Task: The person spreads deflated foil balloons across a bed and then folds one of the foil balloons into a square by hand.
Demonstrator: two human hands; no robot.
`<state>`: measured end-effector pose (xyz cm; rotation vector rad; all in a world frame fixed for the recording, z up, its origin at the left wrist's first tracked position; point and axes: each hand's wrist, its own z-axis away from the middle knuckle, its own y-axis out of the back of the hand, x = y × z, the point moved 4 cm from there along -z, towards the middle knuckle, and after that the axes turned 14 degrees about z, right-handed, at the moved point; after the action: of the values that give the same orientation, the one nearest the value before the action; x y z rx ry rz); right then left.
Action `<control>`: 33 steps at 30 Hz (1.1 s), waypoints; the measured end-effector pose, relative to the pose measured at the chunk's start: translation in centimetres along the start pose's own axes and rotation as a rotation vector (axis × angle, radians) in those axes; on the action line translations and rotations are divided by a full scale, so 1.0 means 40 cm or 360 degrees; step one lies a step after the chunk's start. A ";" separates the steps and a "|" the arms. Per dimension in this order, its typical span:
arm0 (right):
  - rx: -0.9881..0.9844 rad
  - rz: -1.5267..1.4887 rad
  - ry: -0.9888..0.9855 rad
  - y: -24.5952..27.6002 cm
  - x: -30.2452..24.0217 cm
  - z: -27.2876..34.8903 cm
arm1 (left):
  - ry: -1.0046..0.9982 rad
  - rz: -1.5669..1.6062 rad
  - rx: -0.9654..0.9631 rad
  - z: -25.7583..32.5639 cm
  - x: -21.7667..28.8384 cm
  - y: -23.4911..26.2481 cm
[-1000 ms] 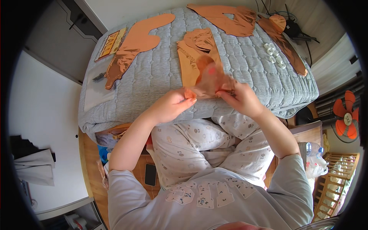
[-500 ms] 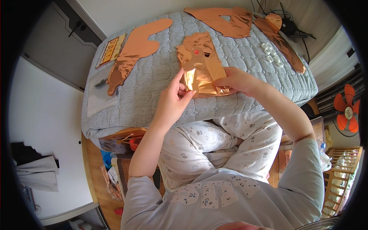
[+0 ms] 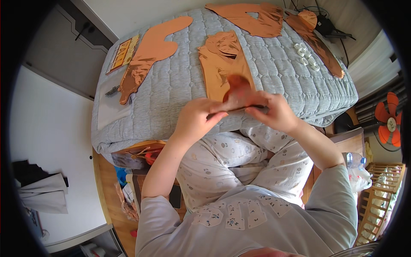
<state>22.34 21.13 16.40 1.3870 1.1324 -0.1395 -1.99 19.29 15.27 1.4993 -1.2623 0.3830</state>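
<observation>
My left hand (image 3: 198, 120) and my right hand (image 3: 276, 113) are raised over the bed's near edge, fingers pinched. Between them they hold a flat copper-coloured foil balloon (image 3: 238, 88) by its near edge. It is tilted up and smeared by motion, so its full shape cannot be made out. Behind it, on the quilted grey bed cover, lies another flat copper foil balloon (image 3: 218, 70) with a dark slot near its far end. Its near end is hidden by my hands and the held balloon.
More flat foil balloons lie on the bed cover (image 3: 180, 81): a curved one (image 3: 147, 53) at left, one (image 3: 252, 21) at the back, a long one (image 3: 319, 53) at right. White rings (image 3: 305, 56) lie beside that one. An orange fan (image 3: 388, 122) stands right.
Both hands have lifted a foil balloon off the one beneath, tilting it up and bringing it nearer to me. The lower balloon now shows more of its surface.
</observation>
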 end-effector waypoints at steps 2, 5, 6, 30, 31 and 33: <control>0.0032 0.0122 0.0165 0.003 -0.017 0.005 | -0.0318 -0.0260 -0.0055 0.006 0.018 -0.006; 0.0192 0.0273 0.0591 0.002 -0.008 0.011 | -0.0497 -0.0341 0.0051 0.008 0.037 -0.015; 0.0227 0.0305 0.0708 -0.003 -0.009 0.010 | -0.0495 -0.0366 0.0028 0.010 0.038 -0.017; -0.0376 -0.0343 -0.0606 0.018 0.044 -0.121 | 0.0583 0.0496 -0.0018 -0.035 -0.002 0.008; -0.0447 -0.0368 -0.0703 0.018 0.044 -0.127 | 0.0489 0.0593 0.0050 -0.037 -0.007 0.012; -0.0454 -0.0499 -0.0773 0.013 0.048 -0.136 | 0.0509 0.0662 0.0042 -0.043 -0.016 0.016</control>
<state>20.71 26.69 16.64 0.8527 0.9076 -0.4933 -2.12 21.18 15.73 1.1330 -1.3056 0.8784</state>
